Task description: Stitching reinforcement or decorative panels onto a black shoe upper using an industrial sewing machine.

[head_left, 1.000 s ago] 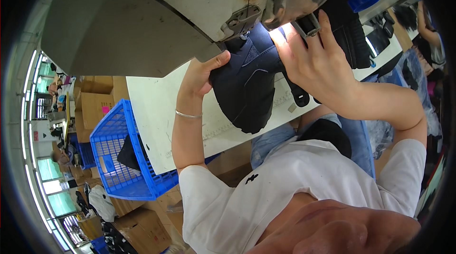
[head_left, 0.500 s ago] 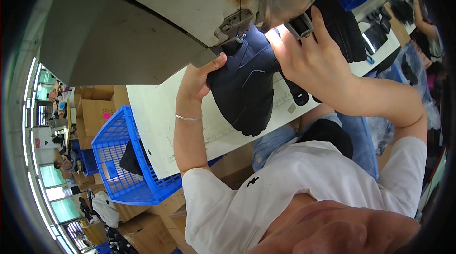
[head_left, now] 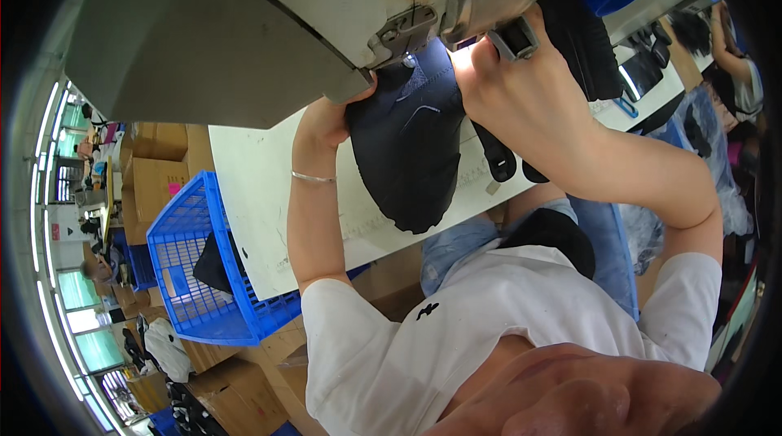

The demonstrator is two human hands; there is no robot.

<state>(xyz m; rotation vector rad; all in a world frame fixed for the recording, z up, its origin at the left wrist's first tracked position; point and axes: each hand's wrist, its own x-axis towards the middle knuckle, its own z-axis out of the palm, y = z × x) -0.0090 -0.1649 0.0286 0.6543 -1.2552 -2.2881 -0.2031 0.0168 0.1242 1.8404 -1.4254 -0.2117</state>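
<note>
right hand (head_left: 521, 94) has curled in

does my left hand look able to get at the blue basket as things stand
Probably, but it would likely have to let go of the dark piece first. Nothing seems to block the left hand across the white table toward the blue basket; depth is hard to judge.

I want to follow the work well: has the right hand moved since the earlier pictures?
Yes. The right hand has shifted to the left, judged against the metal block on the sewing machine.
</note>
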